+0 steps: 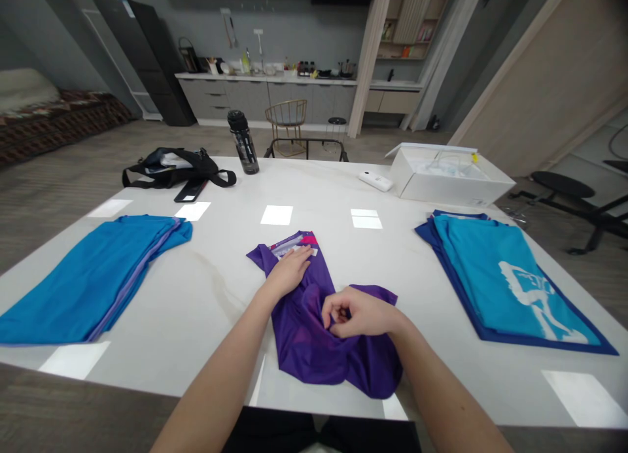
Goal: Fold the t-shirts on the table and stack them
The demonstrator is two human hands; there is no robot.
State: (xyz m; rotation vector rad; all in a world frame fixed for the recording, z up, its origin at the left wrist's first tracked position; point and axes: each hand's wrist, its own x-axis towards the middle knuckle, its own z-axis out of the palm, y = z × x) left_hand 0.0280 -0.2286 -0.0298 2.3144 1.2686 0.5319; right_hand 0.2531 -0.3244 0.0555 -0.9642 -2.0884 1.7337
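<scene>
A purple shirt (314, 361) lies bunched and partly folded on the white table in front of me. Its collar end, with a pink and grey printed patch, points away from me. My left hand (293, 268) rests on the cloth near that collar, fingers stretched out and lying flat. Lower down and to the right, my right hand (360, 312) has its fingers curled together, pinching a raised fold of the shirt. The fabric under both palms is hidden.
Folded blue shirts (93, 270) are stacked at the left, and more folded shirts (495, 270) at the right. Along the far side stand a black bag (171, 168), a phone (190, 190), a bottle (244, 146), a white device (375, 180) and an open white box (441, 182).
</scene>
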